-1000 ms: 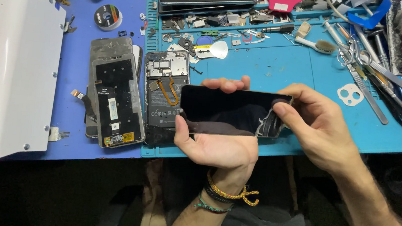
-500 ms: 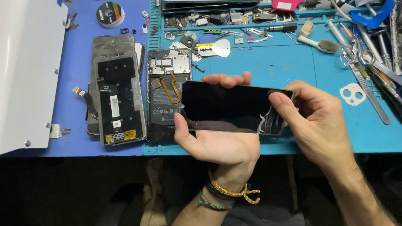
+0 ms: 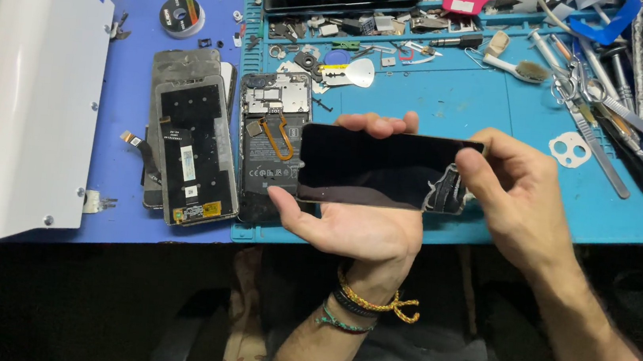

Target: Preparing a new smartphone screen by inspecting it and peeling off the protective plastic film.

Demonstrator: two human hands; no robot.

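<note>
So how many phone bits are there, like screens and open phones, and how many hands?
Black screen panels: 2, one held in the hands, one lying back-up on the purple mat
Opened phone bodies: 1, on the blue mat
Hands: 2, left hand and right hand
Total: 5

A blue work mat (image 3: 457, 99) covers the cluttered bench (evenly lit from above), the floor (image 3: 46, 303) below in shadow.

Your left hand (image 3: 356, 228) cups palm-up beneath the phone screen (image 3: 374, 168); your right hand (image 3: 515, 197) pinches its right end (thumb forward).
</note>
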